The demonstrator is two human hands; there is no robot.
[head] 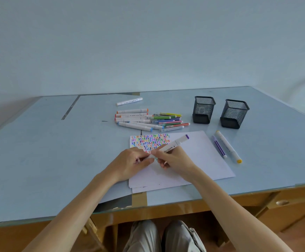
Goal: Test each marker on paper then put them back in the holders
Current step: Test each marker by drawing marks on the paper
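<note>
A pale blue desk top (48, 160) stands against a plain light wall, with a wooden frame visible below its near edge. A stack of white paper (199, 157) lies near the front edge, its far left corner filled with rows of multicoloured test squiggles (150, 140). Both hands meet over this sheet. The right hand (175, 159) grips a white marker with a purple end cap (177, 142), the barrel angled up and away to the right. The left hand (131, 160) has its fingers curled at the marker's lower end (what it pinches there is hidden by the fingers). Behind the paper lies a loose pile of markers (148, 120), thick white barrels and thin coloured pens mixed together, with one white marker (129, 101) apart at the far edge. Two black mesh holders (203, 110) (234, 113) stand upright to the right of the pile. Just right of the paper lie a thin purple pen (219, 146) and a yellow-capped marker (229, 146), side by side.
</note>
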